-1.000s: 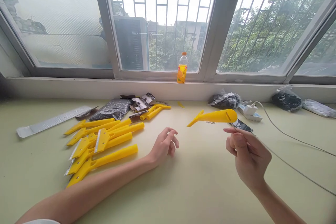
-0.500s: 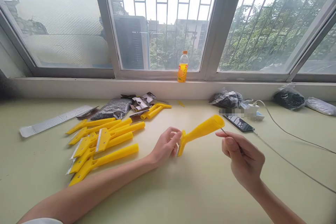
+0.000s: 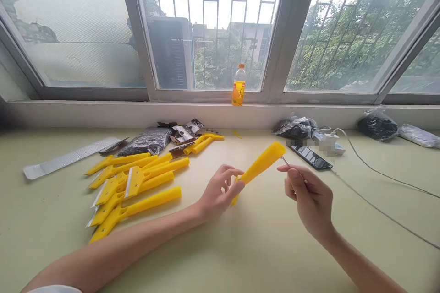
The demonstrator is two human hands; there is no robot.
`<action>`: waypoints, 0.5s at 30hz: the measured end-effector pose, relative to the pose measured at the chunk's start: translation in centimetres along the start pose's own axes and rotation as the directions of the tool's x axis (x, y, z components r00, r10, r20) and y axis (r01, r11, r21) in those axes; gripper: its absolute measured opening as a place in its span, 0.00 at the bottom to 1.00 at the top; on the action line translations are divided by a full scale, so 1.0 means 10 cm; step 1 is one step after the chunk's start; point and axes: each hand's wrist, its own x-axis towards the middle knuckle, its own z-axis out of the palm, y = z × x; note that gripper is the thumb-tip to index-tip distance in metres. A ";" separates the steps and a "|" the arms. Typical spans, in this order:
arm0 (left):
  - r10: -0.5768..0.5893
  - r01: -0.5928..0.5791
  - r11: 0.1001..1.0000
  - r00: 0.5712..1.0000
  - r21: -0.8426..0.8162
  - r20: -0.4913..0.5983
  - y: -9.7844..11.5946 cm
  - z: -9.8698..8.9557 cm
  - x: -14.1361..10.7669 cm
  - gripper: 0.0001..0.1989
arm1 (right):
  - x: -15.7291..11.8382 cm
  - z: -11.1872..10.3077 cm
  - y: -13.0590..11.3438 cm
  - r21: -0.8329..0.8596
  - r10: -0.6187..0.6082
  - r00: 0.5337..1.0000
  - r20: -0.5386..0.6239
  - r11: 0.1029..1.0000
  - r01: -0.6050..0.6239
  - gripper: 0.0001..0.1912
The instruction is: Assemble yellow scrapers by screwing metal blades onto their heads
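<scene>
My left hand (image 3: 218, 194) grips a yellow plastic scraper (image 3: 263, 162) at its head end, thumb on the neck. The scraper's wide hollow handle end tilts up to the right, and its head is partly hidden behind my fingers. Pinched in my right hand (image 3: 311, 197) is a thin metal rod (image 3: 285, 161), its tip close by the handle's open end; whether they touch I cannot tell. The rest of the rod is hidden in my fist. Left of my left hand lies a pile of several similar yellow scrapers (image 3: 151, 199), some showing blades and screws.
Behind the pile lie a dark plastic-wrapped packet (image 3: 147, 141), a silvery strip (image 3: 68, 158) and more yellow handles (image 3: 202, 144). A phone (image 3: 311, 158) with a cable, a white charger (image 3: 332, 139) and bagged black items (image 3: 378, 127) are at right. An orange drink bottle (image 3: 238, 89) stands on the sill.
My left thumb has come over the scraper's neck. The scraper has turned, its handle end shifting left and up. My right hand with the rod has moved left too.
</scene>
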 end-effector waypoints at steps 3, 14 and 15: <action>0.044 -0.046 0.998 0.999 0.051 0.026 0.01 0.01 -0.01 0.16 | -0.03 0.03 0.03 -0.013 0.005 0.998 0.064 1.000 -0.004 0.10; -0.134 0.159 0.983 0.961 0.088 -0.240 -0.23 -0.03 0.09 0.10 | 0.32 -0.16 0.03 -0.239 0.116 0.971 0.207 0.969 -0.065 0.12; -0.133 0.160 0.983 0.960 0.093 -0.246 -0.25 -0.03 0.09 0.10 | 0.43 -0.22 -0.05 -0.224 0.113 0.971 0.210 0.972 -0.065 0.12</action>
